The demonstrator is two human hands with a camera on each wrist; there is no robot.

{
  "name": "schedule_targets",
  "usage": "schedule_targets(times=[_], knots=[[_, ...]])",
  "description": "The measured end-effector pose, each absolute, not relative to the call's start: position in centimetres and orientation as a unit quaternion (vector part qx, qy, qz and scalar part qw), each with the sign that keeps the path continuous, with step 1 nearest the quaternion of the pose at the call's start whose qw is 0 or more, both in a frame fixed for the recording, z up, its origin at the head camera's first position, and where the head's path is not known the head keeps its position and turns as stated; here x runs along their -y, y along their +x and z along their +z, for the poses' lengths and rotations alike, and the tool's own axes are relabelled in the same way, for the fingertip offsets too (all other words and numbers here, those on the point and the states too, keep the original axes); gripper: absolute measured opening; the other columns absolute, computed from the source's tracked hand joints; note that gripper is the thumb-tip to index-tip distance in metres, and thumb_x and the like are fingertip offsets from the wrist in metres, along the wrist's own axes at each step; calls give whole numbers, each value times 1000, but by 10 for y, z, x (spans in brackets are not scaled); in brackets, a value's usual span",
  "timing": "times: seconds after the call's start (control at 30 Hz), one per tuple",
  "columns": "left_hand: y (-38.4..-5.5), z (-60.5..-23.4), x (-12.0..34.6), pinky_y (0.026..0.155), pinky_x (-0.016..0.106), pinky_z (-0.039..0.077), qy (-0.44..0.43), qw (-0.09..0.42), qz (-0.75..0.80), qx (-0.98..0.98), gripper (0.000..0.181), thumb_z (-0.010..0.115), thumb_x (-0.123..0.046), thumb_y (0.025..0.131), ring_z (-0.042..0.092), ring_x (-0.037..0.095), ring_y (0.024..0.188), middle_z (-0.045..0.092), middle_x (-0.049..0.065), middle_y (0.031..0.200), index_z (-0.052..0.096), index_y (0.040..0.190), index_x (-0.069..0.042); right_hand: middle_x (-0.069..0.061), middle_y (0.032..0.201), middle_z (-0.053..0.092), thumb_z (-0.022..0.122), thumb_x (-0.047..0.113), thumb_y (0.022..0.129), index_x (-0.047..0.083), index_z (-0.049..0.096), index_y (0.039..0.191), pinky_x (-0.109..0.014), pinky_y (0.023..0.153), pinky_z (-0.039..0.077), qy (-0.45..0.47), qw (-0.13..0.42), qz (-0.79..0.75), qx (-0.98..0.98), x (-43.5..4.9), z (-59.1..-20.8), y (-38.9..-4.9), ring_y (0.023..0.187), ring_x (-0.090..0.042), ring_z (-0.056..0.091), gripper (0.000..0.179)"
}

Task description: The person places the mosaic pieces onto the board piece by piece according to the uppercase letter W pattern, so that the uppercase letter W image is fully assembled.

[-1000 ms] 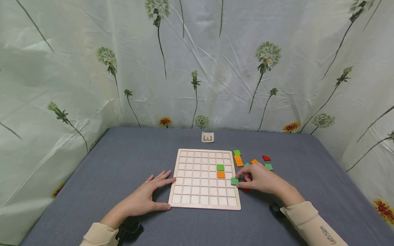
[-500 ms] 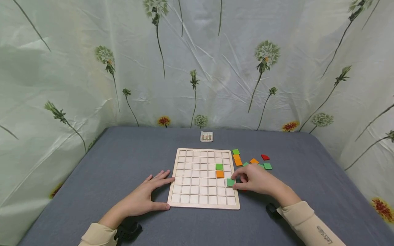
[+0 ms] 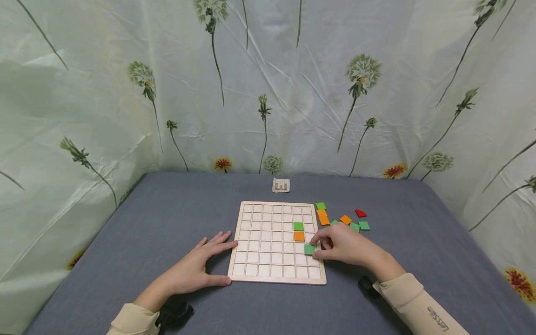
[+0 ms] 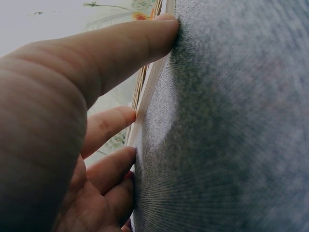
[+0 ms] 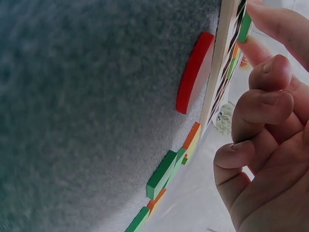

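Observation:
My right hand (image 3: 345, 245) pinches a dark green square tile (image 3: 309, 249) between thumb and index finger, over the right-hand columns of a pale wooden grid board (image 3: 276, 280). In the right wrist view that green tile (image 5: 245, 28) stands at the board's surface, the other fingers curled in beside it. Up the grid, a light green tile (image 3: 298, 226) and an orange tile (image 3: 299, 236) lie in neighbouring cells of one column. My left hand (image 3: 190, 270) rests with spread fingers at the board's left edge; thumb and fingertips touch that edge in the left wrist view.
Right of the board lie several loose tiles: a light green one (image 3: 320, 205), orange ones (image 3: 324, 220), dark green ones (image 3: 364, 225) and a red rounded piece (image 3: 360, 213). Another red piece (image 5: 195, 72) lies beside the board. A small printed card (image 3: 281, 185) lies behind it.
My right hand has moved left with the green tile, from the board's right rim to over the grid cells. The left hand stays at the left edge.

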State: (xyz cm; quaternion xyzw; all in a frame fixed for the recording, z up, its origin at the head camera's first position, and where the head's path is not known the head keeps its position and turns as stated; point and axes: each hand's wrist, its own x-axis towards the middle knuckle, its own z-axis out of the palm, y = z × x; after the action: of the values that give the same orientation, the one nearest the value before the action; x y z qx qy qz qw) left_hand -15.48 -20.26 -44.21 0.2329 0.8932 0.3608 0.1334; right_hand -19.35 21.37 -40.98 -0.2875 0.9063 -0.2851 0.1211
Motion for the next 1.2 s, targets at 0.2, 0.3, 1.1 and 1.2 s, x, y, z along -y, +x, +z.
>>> schedule_targets(times=[0.2,0.3,1.1,1.2], knots=[[-153,-441,203,129,76,7,235,125,356,-896,86,88,-53,85,22,42,166,32,10,177,54,160,-26,14,63,49,87,27,92,16,82,107,-18,56,36,-298,121,-285,-903,-210,-410,-194,55,1,41,19],[-153,-439,203,128,78,7,240,119,354,-896,86,88,-52,86,23,44,165,33,12,176,54,160,-25,14,63,50,87,27,92,16,82,106,-18,55,36,-301,118,-283,-903,-208,-410,-193,55,2,41,19],[-152,-440,203,128,78,7,240,120,358,-894,86,88,-52,86,23,43,166,32,11,177,53,160,-25,14,61,50,86,24,93,13,83,110,-18,53,34,-302,98,-257,-913,-195,-410,-198,53,1,42,21],[-152,-441,203,128,78,7,242,118,358,-894,86,88,-52,86,23,44,166,32,11,177,53,160,-25,14,61,49,86,24,92,14,83,111,-19,53,34,-302,94,-251,-915,-193,-410,-198,53,0,42,21]])
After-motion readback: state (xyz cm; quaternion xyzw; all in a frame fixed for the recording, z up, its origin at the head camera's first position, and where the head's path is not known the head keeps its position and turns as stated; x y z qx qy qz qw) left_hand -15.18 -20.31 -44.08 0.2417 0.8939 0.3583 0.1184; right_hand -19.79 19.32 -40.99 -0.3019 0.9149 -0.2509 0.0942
